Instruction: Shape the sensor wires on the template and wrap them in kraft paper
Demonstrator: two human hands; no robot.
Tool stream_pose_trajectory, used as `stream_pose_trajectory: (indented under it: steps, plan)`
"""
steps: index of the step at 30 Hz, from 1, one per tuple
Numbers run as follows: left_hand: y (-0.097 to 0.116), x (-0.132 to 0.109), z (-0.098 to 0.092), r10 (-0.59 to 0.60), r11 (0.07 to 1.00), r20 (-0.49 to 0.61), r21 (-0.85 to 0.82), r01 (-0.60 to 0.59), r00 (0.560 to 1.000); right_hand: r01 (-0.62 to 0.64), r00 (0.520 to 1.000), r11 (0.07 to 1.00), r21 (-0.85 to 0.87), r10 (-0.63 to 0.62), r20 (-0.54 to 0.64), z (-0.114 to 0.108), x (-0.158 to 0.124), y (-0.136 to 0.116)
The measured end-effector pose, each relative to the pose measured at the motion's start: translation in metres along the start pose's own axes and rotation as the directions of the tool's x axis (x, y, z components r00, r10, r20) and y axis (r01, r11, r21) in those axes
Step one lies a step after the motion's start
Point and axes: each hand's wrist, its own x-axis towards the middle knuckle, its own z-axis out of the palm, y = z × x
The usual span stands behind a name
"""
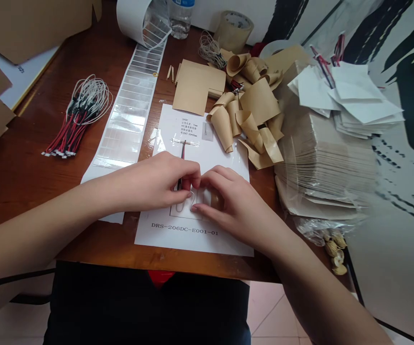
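On a printed white sheet (192, 239) lies a thin wire harness (183, 152), with its dark and red leads running up to a clear strip near the printed text. Its white wire bends into a loop below my fingers. My left hand (163, 182) is closed, thumb and fingertips pinched on the harness. From the other side my right hand (231, 201) curls in, fingertips touching the left ones and thumb against the white wire; its palm side is hidden. Both hands rest over the rectangle outlined above the printed code.
Left is a bundle of similar harnesses (80, 115) beside a label strip (127, 105). Brown paper pieces (192, 86), curled brown papers (253, 120), a tape roll (233, 31) and a water bottle (181, 19) lie beyond. A bagged stack (329, 163) stands right, near peanut shells (336, 254).
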Motion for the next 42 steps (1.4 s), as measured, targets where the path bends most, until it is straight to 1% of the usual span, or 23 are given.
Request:
stream_pose_trajectory:
  steps: [9,13,24,34,42]
  plan:
    - [-0.005,0.000,0.002,0.045,0.999,-0.013,-0.014,-0.045,0.999,0.012,1.000,0.999,0.039,-0.013,0.012,-0.002,-0.001,0.000]
    - [-0.005,0.000,0.002,0.036,0.999,-0.017,-0.002,-0.036,0.999,0.008,1.000,0.999,0.041,-0.008,0.000,-0.003,-0.001,-0.001]
    - [-0.003,0.003,0.003,0.015,1.000,-0.034,0.027,-0.014,0.999,0.025,0.991,0.996,0.083,-0.014,-0.131,0.004,0.001,0.002]
    - [-0.008,0.005,0.008,-0.002,0.997,-0.037,0.079,0.004,0.999,0.035,0.983,0.998,0.059,-0.024,-0.181,0.009,0.001,0.002]
    - [-0.005,0.004,0.005,0.000,0.996,-0.053,0.084,0.004,0.999,0.045,0.970,0.996,0.083,-0.024,-0.240,0.010,0.001,-0.001]
